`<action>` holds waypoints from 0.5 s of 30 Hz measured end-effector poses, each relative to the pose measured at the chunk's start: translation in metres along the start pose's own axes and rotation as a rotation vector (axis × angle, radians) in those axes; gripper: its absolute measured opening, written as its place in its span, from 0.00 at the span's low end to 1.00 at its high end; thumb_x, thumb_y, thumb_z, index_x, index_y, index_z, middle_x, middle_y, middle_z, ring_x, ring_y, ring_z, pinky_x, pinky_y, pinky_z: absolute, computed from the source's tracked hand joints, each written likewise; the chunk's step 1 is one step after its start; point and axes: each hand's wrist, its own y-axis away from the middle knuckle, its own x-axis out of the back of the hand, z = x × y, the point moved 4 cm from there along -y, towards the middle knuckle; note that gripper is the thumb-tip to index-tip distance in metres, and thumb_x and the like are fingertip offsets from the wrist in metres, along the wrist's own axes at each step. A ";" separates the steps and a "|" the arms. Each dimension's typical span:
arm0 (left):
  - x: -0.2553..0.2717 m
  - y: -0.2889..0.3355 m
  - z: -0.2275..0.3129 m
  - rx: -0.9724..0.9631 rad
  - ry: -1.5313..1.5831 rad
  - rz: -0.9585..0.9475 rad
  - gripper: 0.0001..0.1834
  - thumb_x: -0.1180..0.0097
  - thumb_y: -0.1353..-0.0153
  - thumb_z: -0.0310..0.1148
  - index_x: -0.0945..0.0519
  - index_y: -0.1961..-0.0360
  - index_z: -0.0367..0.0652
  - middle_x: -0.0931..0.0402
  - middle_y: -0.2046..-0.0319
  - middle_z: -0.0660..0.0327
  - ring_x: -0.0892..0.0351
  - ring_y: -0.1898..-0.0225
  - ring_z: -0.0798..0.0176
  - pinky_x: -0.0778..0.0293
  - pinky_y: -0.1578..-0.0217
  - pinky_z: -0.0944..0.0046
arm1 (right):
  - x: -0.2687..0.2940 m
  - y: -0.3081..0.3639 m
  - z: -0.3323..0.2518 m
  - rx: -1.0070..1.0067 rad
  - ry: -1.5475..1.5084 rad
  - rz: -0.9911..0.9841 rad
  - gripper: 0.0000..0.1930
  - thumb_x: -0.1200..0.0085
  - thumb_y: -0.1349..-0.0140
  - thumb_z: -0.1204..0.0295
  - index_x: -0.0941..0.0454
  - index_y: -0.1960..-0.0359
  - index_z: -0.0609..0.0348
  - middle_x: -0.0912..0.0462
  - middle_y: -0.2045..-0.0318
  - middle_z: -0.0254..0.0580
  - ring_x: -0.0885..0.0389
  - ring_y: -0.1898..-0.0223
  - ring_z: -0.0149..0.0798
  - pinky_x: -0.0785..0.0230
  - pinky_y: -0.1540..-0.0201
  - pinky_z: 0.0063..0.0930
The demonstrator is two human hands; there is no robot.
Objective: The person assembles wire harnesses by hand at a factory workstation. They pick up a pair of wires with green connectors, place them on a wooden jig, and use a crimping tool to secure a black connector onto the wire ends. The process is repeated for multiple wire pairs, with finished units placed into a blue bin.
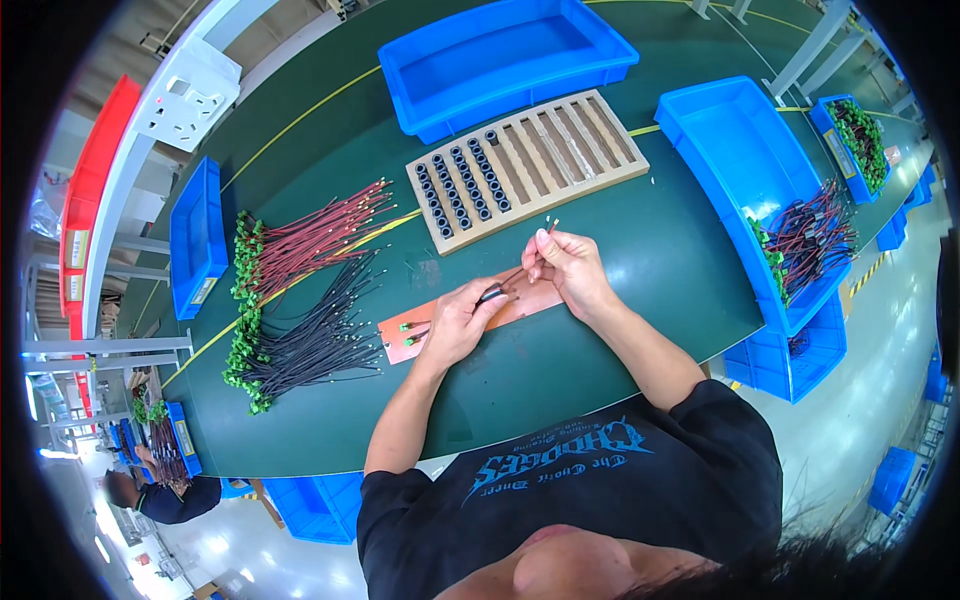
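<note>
My left hand (456,322) is closed around a short black cylindrical core (489,293), low over a copper-coloured board (535,300) on the table. Just to its right, my right hand (568,266) pinches thin wires (549,228), whose bare tips stick up above the fingertips. The wires appear to run from the core toward the right fingers, though the fingers partly cover them. Green connectors (411,334) with short leads lie on the board's left end, beside my left wrist. Beyond the hands, a slotted wooden tray (456,240) holds several rows of similar black cores (467,180).
Red wires (325,233) and black wires (318,325) with green connectors lie in bundles on the left. Blue bins stand at the back (510,75), left (200,240) and right (735,130); the right one holds assembled cables (805,240). A co-worker (175,498) sits far left.
</note>
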 end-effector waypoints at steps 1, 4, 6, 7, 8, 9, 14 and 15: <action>0.002 0.000 0.000 0.027 0.045 -0.022 0.17 0.40 0.28 0.35 0.18 0.44 0.38 0.14 0.58 0.53 0.13 0.59 0.52 0.20 0.56 0.58 | -0.001 -0.001 -0.001 -0.003 0.006 -0.012 0.17 0.48 0.22 0.62 0.16 0.65 0.62 0.16 0.69 0.36 0.22 0.68 0.28 0.26 0.60 0.24; 0.010 0.001 -0.004 -0.053 0.145 -0.061 0.16 0.42 0.27 0.35 0.19 0.44 0.37 0.15 0.55 0.53 0.14 0.55 0.51 0.21 0.52 0.58 | -0.003 -0.001 -0.007 0.108 0.194 -0.064 0.18 0.49 0.21 0.61 0.15 0.65 0.61 0.15 0.68 0.35 0.22 0.67 0.27 0.28 0.57 0.24; 0.023 -0.003 0.012 -0.013 0.059 -0.138 0.16 0.41 0.28 0.34 0.19 0.44 0.36 0.16 0.53 0.51 0.15 0.53 0.51 0.22 0.51 0.57 | -0.012 0.003 -0.016 0.141 0.180 -0.106 0.19 0.49 0.21 0.60 0.15 0.64 0.60 0.14 0.67 0.34 0.22 0.64 0.26 0.29 0.54 0.24; 0.029 -0.006 0.026 -0.003 0.005 -0.157 0.16 0.40 0.29 0.33 0.19 0.45 0.36 0.16 0.53 0.50 0.16 0.54 0.51 0.23 0.52 0.57 | -0.015 0.002 -0.021 0.164 0.188 -0.115 0.19 0.49 0.21 0.60 0.15 0.64 0.60 0.14 0.66 0.35 0.21 0.63 0.27 0.29 0.54 0.24; 0.036 -0.006 0.036 0.008 -0.053 -0.168 0.16 0.40 0.29 0.33 0.19 0.45 0.36 0.17 0.53 0.50 0.16 0.54 0.51 0.23 0.52 0.57 | -0.021 0.002 -0.025 0.187 0.195 -0.134 0.19 0.49 0.21 0.60 0.15 0.64 0.61 0.14 0.66 0.35 0.21 0.63 0.27 0.29 0.53 0.24; 0.042 -0.004 0.042 -0.041 -0.094 -0.126 0.16 0.39 0.30 0.33 0.18 0.46 0.37 0.16 0.60 0.50 0.15 0.60 0.55 0.22 0.57 0.58 | -0.028 0.002 -0.030 0.214 0.168 -0.140 0.18 0.50 0.21 0.60 0.15 0.63 0.61 0.14 0.66 0.36 0.20 0.63 0.28 0.28 0.53 0.24; 0.082 0.020 0.040 0.204 -0.072 -0.114 0.17 0.42 0.29 0.29 0.23 0.40 0.41 0.15 0.72 0.59 0.17 0.72 0.65 0.22 0.68 0.63 | -0.055 -0.012 -0.069 0.242 -0.049 -0.115 0.18 0.51 0.21 0.58 0.17 0.58 0.61 0.12 0.64 0.40 0.15 0.62 0.32 0.24 0.55 0.27; 0.082 0.026 0.050 0.187 -0.006 -0.061 0.19 0.42 0.29 0.28 0.25 0.38 0.41 0.15 0.72 0.60 0.17 0.72 0.66 0.22 0.68 0.63 | -0.057 -0.017 -0.079 0.250 -0.063 -0.093 0.18 0.51 0.21 0.58 0.18 0.57 0.60 0.13 0.66 0.41 0.13 0.63 0.33 0.22 0.58 0.27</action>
